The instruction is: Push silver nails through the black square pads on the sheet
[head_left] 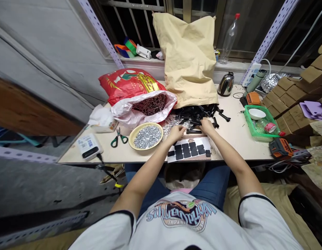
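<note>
My left hand (177, 133) is pinched closed beside a heap of thin silvery metal pins (169, 125); whatever its fingertips hold is too small to make out. My right hand (207, 125) reaches into a pile of black plastic parts (196, 114), its fingers closed on one of them. These parts lie at the mouth of a large tan sack (190, 62). Below both hands is a white sheet (172, 159) bearing rows of black rounded-square pads (186, 152). To the left stands a cream bowl (131, 141) filled with small silvery metal pieces (147, 136).
A red bag (124, 83) gapes over dark reddish screws (152, 104). Green-handled scissors (119, 138) and a white box-shaped device (89, 146) lie left. On the right are a steel kettle (226, 84), a green basket (251, 126), orange-black battery packs (280, 147) and stacked cardboard boxes (293, 90).
</note>
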Demonstrator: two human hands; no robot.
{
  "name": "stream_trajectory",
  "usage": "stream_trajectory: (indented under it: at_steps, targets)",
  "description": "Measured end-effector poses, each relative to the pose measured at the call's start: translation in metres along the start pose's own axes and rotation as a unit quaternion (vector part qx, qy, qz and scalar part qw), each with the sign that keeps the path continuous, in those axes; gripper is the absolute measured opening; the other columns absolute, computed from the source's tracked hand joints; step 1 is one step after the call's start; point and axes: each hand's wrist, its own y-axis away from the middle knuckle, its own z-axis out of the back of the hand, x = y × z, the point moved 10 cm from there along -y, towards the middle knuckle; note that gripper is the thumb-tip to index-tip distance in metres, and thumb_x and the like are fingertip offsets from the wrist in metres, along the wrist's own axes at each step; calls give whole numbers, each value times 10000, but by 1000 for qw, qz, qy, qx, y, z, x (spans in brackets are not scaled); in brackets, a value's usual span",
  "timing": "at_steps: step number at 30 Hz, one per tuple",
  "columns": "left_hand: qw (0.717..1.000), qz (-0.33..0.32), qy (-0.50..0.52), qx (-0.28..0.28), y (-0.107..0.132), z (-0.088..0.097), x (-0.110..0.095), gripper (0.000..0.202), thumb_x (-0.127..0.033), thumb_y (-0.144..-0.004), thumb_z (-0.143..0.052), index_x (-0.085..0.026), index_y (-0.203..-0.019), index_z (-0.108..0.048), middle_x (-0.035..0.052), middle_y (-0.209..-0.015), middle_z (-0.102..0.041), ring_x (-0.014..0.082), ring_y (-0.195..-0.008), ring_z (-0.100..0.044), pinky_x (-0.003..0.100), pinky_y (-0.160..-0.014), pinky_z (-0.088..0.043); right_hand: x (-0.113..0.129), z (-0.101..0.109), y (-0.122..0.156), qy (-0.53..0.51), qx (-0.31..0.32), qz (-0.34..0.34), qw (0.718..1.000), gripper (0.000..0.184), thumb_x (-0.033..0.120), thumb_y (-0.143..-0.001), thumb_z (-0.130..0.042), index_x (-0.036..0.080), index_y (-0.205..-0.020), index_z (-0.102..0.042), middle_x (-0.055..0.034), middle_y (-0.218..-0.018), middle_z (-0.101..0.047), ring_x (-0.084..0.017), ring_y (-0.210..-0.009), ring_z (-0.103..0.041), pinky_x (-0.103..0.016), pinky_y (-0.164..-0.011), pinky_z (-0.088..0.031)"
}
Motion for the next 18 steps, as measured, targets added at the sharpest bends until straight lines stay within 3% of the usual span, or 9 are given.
stream_trajectory:
  at_steps: [3, 6, 7, 9, 10, 11, 13, 15, 18]
  targets:
    - [964, 111, 237, 47, 1, -38, 16, 280, -398, -782, -602, -137, -685, -574, 90, -641, -628, 207, -648, -640, 343, -657, -520, 18, -12, 24, -14, 0, 19, 1000, 279, 186, -846, -553, 120, -1104, -637, -128, -1055, -625, -220, -975, -586, -298, -851, -448]
    - [877, 160, 453, -28, -1, -47, 21, 208, -309, -775, -633, -138, -713, -531, 26, -578, -586, 144, -567, -616, 279, -623, -516, 31, -18, 38, -72, -1, 83, 994, 306, 272, -866, -566, 188, -1156, -615, -83, -1115, -613, -183, -1048, -557, -288, -913, -428]
    - [855, 161, 489, -57, -1, -44, 22, 189, -286, -790, -616, -142, -719, -517, 8, -557, -569, 130, -549, -609, 264, -618, -515, 22, -14, 38, -87, -17, 70, 994, 303, 292, -887, -535, 188, -1161, -611, -89, -1144, -601, -186, -1072, -542, -300, -930, -420]
    - [837, 158, 517, -86, 1, -36, 23, 168, -281, -834, -558, -149, -745, -503, -12, -531, -549, 120, -517, -601, 254, -596, -514, -27, -1, 35, -80, -69, -51, 993, 343, 309, -934, -432, 148, -1198, -582, -138, -1219, -551, -226, -1115, -507, -355, -939, -410]
    - [838, 154, 516, -87, 3, -33, 23, 162, -285, -847, -536, -150, -764, -503, -15, -526, -548, 120, -503, -597, 255, -582, -513, -58, 7, 37, -54, -97, -138, 984, 385, 308, -940, -404, 127, -1254, -534, -169, -1268, -507, -261, -1139, -482, -389, -920, -415]
    - [844, 149, 508, -83, 5, -30, 23, 144, -275, -848, -531, -149, -782, -506, -17, -525, -550, 118, -489, -592, 255, -570, -511, -82, 7, 38, -33, -84, -197, 976, 418, 289, -931, -412, 115, -1306, -481, -186, -1285, -487, -283, -1148, -469, -404, -902, -420]
    - [866, 127, 479, -69, 8, -24, 22, 84, -207, -806, -570, -143, -819, -518, -30, -518, -549, 107, -464, -575, 244, -554, -504, -106, 4, 36, -19, -44, -214, 976, 402, 229, -931, -377, 114, -1301, -488, -178, -1205, -543, -270, -1096, -503, -380, -891, -423]
    - [895, 90, 435, -48, 10, -22, 18, 133, -141, -741, -614, -139, -848, -536, -46, -503, -538, 98, -451, -557, 233, -547, -495, -111, 1, 34, -19, -24, -193, 981, 398, 183, -933, -338, 126, -1288, -508, -158, -1171, -564, -241, -1066, -522, -346, -906, -416]
    - [932, 48, 357, -24, 9, -25, 10, 131, -124, -721, -612, -142, -835, -550, -46, -498, -532, 104, -461, -555, 236, -549, -488, -101, -1, 33, -4, -27, -159, 987, 431, 255, -946, -350, 189, -1363, -436, -134, -1331, -449, -250, -1161, -459, -367, -942, -399]
